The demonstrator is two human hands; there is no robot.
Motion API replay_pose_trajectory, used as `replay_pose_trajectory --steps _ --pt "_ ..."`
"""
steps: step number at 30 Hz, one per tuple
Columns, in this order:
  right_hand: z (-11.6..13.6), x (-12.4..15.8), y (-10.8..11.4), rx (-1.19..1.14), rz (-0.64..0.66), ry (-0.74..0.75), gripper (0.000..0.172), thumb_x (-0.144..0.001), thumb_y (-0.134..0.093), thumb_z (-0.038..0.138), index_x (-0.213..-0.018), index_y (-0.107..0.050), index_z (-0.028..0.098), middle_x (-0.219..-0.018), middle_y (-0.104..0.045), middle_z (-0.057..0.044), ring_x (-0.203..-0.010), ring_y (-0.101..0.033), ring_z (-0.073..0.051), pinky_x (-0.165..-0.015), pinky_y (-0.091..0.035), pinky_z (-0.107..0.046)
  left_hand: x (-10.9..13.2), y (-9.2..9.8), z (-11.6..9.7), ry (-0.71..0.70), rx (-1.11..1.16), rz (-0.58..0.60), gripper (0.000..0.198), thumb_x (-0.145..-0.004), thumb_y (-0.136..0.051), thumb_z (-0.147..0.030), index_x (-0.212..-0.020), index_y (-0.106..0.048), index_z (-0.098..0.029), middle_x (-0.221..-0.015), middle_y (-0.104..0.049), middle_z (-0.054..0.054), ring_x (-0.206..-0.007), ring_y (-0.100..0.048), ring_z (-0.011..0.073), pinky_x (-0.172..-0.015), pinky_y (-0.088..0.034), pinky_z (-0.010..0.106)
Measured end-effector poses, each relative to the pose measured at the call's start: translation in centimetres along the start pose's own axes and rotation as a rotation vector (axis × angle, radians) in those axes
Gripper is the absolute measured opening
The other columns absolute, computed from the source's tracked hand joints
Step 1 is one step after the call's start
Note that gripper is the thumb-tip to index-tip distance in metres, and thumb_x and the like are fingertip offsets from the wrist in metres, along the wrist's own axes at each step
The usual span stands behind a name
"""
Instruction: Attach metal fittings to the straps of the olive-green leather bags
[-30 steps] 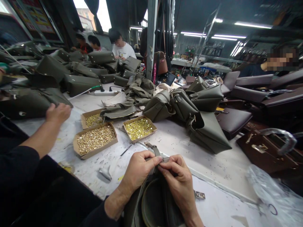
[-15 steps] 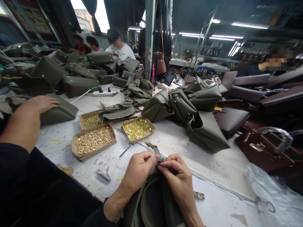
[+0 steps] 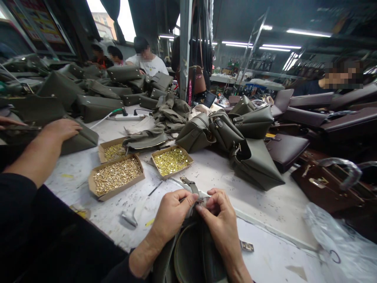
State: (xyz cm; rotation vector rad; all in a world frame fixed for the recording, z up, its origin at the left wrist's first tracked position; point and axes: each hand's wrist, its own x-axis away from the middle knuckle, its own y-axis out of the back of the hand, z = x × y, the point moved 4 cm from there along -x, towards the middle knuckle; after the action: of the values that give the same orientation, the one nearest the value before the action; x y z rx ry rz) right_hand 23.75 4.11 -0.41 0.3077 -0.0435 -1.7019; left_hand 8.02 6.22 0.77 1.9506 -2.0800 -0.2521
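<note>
An olive-green leather handbag [image 3: 191, 255] stands at the front edge of the table, partly under my arms. My left hand [image 3: 173, 208] pinches a leather strap [image 3: 193, 188] at the bag's top, thumb pressed on it; the strap's far end carries a gold-coloured buckle. Close against it, my right hand [image 3: 220, 214] is curled with thumb and fingertips at the same strap. Whether those fingertips also hold a small piece is too small to tell. A small metal clasp [image 3: 246, 246] lies on the table right of my right wrist.
Cardboard trays of gold-coloured studs [image 3: 116, 177] and yellowish rivets [image 3: 173, 161] stand ahead. Olive bags [image 3: 256, 161] and brown bags [image 3: 326, 184] crowd the right. A co-worker's arm [image 3: 44, 145] reaches in at left. Plastic wrap [image 3: 338, 243] lies front right.
My right index and other fingers have lifted and loosened slightly at the strap; my left hand keeps its pinch. At left, the co-worker's hand has moved a little right, and another hand shows there.
</note>
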Motion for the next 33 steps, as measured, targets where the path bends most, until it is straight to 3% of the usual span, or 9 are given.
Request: replay_pose_trajectory --steps 3,5,8,12,15,21,26,33 --pt "0.1 -0.1 -0.2 0.009 0.014 -0.024 0.017 -0.079 -0.07 0.023 -0.081 -0.053 0.021 -0.113 -0.06 -0.003 -0.07 -0.049 -0.012 -0.065 -0.041 -0.027 0.2 -0.1 -0.4 -0.008 -0.025 -0.021 0.038 -0.089 -0.059 -0.047 -0.074 -0.073 -0.016 -0.069 -0.067 0.003 -0.07 -0.057 0.0181 -0.067 -0.042 0.028" --pt "0.4 -0.3 -0.2 0.047 0.031 -0.016 0.014 -0.08 -0.065 0.021 -0.091 -0.057 0.022 -0.105 -0.061 -0.002 -0.071 -0.05 -0.014 -0.068 -0.042 -0.028 0.6 -0.1 -1.0 -0.047 -0.064 -0.045 0.034 -0.089 -0.06 -0.044 -0.075 -0.074 -0.017 -0.071 -0.068 0.002 -0.071 -0.059 0.0182 -0.069 -0.043 0.028" --pt "0.8 -0.3 0.0 0.135 0.039 0.001 0.025 -0.08 -0.059 0.02 -0.105 -0.06 0.022 -0.085 -0.057 0.001 -0.074 -0.053 -0.017 -0.071 -0.042 -0.029 1.0 0.0 -1.7 -0.112 -0.104 -0.056 0.023 -0.088 -0.065 -0.038 -0.081 -0.076 -0.019 -0.079 -0.072 0.002 -0.079 -0.064 0.0191 -0.076 -0.045 0.028" --pt "0.9 -0.4 0.3 0.155 0.052 -0.018 0.024 -0.077 -0.059 0.017 -0.101 -0.061 0.021 -0.079 -0.055 0.003 -0.072 -0.051 -0.017 -0.068 -0.04 -0.028 1.0 0.4 -1.4 -0.121 -0.116 0.004 0.016 -0.076 -0.078 -0.031 -0.088 -0.077 -0.021 -0.089 -0.075 0.001 -0.087 -0.067 0.0207 -0.08 -0.047 0.027" --pt "0.7 -0.7 0.4 0.119 0.116 -0.033 0.025 -0.077 -0.061 0.016 -0.101 -0.065 0.022 -0.082 -0.058 0.003 -0.074 -0.05 -0.016 -0.07 -0.039 -0.027 0.7 0.5 -1.0 -0.083 -0.04 0.098 0.019 -0.077 -0.073 -0.026 -0.095 -0.076 -0.021 -0.092 -0.075 0.001 -0.089 -0.068 0.0206 -0.081 -0.047 0.026" --pt "0.7 -1.5 0.4 0.066 0.223 -0.004 0.019 -0.083 -0.068 0.015 -0.1 -0.07 0.024 -0.08 -0.061 0.004 -0.073 -0.049 -0.014 -0.068 -0.037 -0.025 -0.2 0.7 -0.8 -0.01 0.021 0.143 0.011 -0.073 -0.071 -0.024 -0.082 -0.073 -0.017 -0.079 -0.07 0.0 -0.078 -0.062 0.017 -0.072 -0.044 0.024" --pt "1.5 -2.0 0.2 0.066 0.314 0.072 0.017 -0.088 -0.068 0.014 -0.101 -0.072 0.025 -0.089 -0.067 0.002 -0.081 -0.055 -0.015 -0.072 -0.038 -0.024 -0.7 1.0 0.1 0.132 0.118 0.193 0.022 -0.067 -0.074 -0.026 -0.086 -0.073 -0.015 -0.074 -0.068 0.0 -0.068 -0.058 0.0143 -0.066 -0.044 0.023" --pt "1.7 -2.9 -0.5 0.131 0.307 -0.013 0.006 -0.09 -0.071 0.02 -0.092 -0.072 0.026 -0.083 -0.073 0.005 -0.078 -0.063 -0.014 -0.07 -0.036 -0.024 -0.8 2.0 1.0 0.106 0.074 0.228 0.031 -0.074 -0.076 -0.028 -0.102 -0.072 -0.016 -0.091 -0.074 0.004 -0.078 -0.064 0.0173 -0.074 -0.05 0.027"
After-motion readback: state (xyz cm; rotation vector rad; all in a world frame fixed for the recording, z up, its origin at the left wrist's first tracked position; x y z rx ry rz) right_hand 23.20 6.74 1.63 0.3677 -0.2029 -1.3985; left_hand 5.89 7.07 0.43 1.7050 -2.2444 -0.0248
